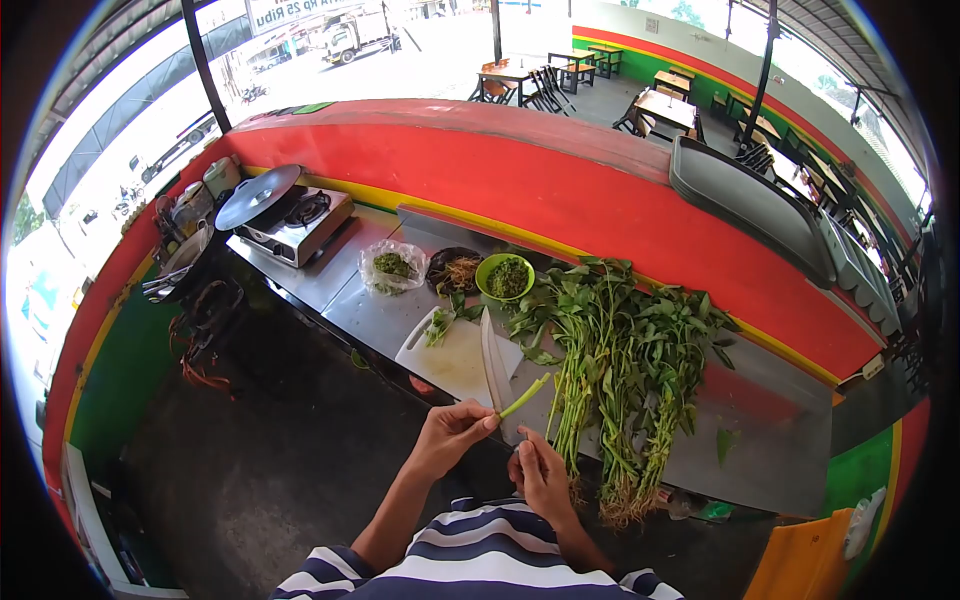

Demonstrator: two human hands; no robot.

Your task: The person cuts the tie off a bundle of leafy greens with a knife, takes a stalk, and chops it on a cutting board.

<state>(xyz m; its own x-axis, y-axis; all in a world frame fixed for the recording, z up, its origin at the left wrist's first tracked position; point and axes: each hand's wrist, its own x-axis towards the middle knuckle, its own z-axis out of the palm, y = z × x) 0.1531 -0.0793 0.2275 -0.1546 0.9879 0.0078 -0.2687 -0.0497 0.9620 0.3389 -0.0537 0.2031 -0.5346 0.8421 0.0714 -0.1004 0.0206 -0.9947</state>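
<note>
My left hand pinches a short piece of pale green stem in front of the counter edge. In my right hand is a knife, its long blade pointing up and away over the white cutting board. The stem lies close to the blade; whether they touch, I cannot tell. A few cut leafy bits rest on the board's far left part. To the right, a large bundle of leafy greens is spread across the counter, with roots hanging over the near edge.
Behind the board stand a green bowl of chopped greens, a dark bowl with brown stringy bits, and a plastic bag of greens. A gas stove with a large lid is farther left. A red wall borders the metal counter.
</note>
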